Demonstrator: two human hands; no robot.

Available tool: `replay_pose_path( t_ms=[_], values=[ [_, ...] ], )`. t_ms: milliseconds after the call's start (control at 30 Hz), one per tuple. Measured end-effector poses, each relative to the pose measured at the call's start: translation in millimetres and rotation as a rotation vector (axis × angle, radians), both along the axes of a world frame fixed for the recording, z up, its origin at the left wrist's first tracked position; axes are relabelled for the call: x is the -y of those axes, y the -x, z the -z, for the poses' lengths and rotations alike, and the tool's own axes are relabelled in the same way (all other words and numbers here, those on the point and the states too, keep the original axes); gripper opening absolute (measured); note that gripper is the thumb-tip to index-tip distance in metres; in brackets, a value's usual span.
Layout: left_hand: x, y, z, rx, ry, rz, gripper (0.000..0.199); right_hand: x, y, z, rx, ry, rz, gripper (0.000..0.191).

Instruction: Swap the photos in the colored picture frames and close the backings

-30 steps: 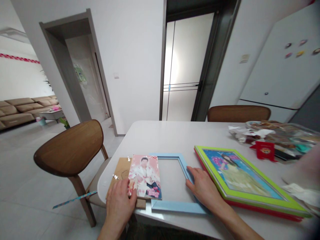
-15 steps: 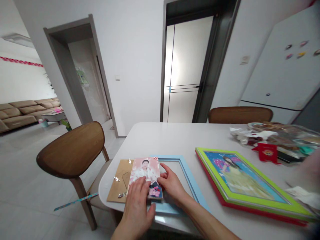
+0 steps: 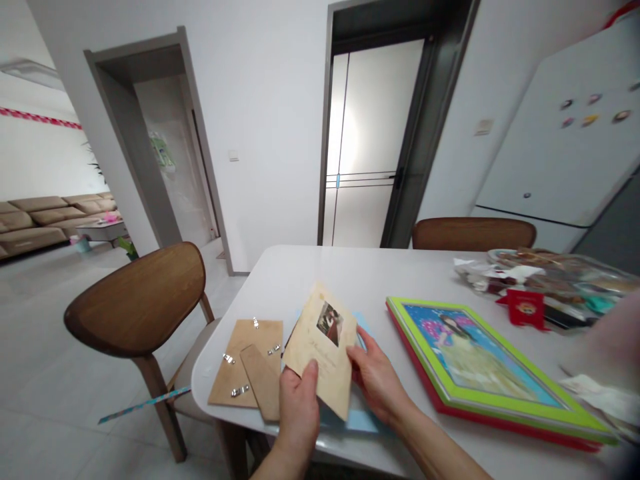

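A cream paper card (image 3: pixel 327 373) with a small dark picture of people printed on it is held up at a tilt. My left hand (image 3: pixel 299 407) grips its lower left, thumb on the front and fingers hidden behind. At the right edge, my right hand (image 3: pixel 377 377) also pinches it, its fingers partly behind the card. Beneath lies a light blue picture frame (image 3: pixel 367 421), mostly covered by the card and hands. To the left rests a brown backing board (image 3: pixel 233 387) with metal clips and a stand leg (image 3: pixel 261 381) angled outward.
A lime-green and red framed picture (image 3: pixel 480 360) lies on the right of the white table (image 3: pixel 300 263). Behind it are a red card (image 3: pixel 526 310) and plastic-wrapped items (image 3: pixel 565 267). Wooden chairs stand at the left (image 3: pixel 145 300) and far side (image 3: pixel 473 233).
The pink portrait photo under my hands is no longer visible. A cream card is now raised in both hands, and more of the backing board shows, with its leg swung out.
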State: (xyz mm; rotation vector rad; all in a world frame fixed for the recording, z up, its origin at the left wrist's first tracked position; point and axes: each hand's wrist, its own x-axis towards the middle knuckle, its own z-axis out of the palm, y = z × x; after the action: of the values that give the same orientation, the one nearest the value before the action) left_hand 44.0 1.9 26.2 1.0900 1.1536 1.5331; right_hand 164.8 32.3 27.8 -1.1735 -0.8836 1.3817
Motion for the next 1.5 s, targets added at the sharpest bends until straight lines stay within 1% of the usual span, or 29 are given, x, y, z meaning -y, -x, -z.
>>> replay_pose_path(
  t_ms=[67,133,200,267,333,367,433,533,633,733,867,933,1000,1067,1167,1233,1267,1333,1400,1500],
  values=[
    [-1,3,7.4,-0.100,0.004,0.009,0.044,-4,-16,3.2,0.060,-0.028,0.043,0.062],
    [-2,9,13.8,-0.221,0.007,-0.023,0.047,-10,-31,5.5,0.209,-0.014,0.070,0.060],
    [0,15,19.0,-0.327,0.000,-0.011,0.044,-17,-42,8.8,0.380,-0.014,0.086,0.058],
    [3,18,23.5,-0.485,-0.047,0.049,0.040,-24,-47,12.8,0.547,-0.056,0.073,0.056],
    [7,18,27.8,-0.680,-0.117,0.100,0.040,-29,-48,16.1,0.667,-0.108,0.043,0.053],
    [9,18,29.9,-0.757,-0.148,0.110,0.040,-32,-47,17.3,0.705,-0.126,0.029,0.052],
    [11,17,33.3,-0.841,-0.184,0.105,0.040,-36,-47,18.5,0.743,-0.144,0.010,0.049],
    [12,18,35.2,-0.901,-0.215,0.107,0.040,-39,-50,19.0,0.787,-0.151,0.011,0.050],
    [11,19,33.5,-0.962,-0.255,0.140,0.038,-41,-52,19.3,0.849,-0.160,0.019,0.051],
    [11,18,28.8,-1.043,-0.260,0.174,0.037,-41,-49,18.6,0.932,-0.190,0.003,0.048],
    [12,17,18.3,-1.136,-0.211,0.260,0.035,-40,-39,15.0,1.081,-0.239,0.011,0.044],
    [13,17,14.4,-1.163,-0.202,0.276,0.035,-36,-35,13.8,1.153,-0.274,0.019,0.040],
    [12,15,13.5,-1.189,-0.203,0.265,0.035,-31,-32,14.2,1.208,-0.309,0.014,0.030],
    [12,12,15.4,-1.221,-0.211,0.252,0.034,-26,-31,16.7,1.314,-0.351,0.013,0.021],
    [14,12,17.2,-1.227,-0.231,0.249,0.036,-22,-33,21.1,1.524,-0.408,0.015,0.021],
    [17,23,14.4,-1.196,-0.245,0.268,0.040,-21,-33,21.2,1.589,-0.407,0.008,0.022],
    [19,34,11.9,-1.187,-0.242,0.278,0.043,-20,-32,19.8,1.586,-0.405,0.002,0.023],
    [23,63,6.8,-1.210,-0.195,0.282,0.053,-15,-23,14.0,1.521,-0.428,-0.031,0.025],
    [26,98,4.6,-1.285,-0.072,0.237,0.063,-7,-5,6.1,1.394,-0.498,-0.122,0.029],
    [28,142,10.2,-1.431,0.173,0.158,0.070,10,36,-2.3,1.240,-0.625,-0.316,0.030]
  ],
)
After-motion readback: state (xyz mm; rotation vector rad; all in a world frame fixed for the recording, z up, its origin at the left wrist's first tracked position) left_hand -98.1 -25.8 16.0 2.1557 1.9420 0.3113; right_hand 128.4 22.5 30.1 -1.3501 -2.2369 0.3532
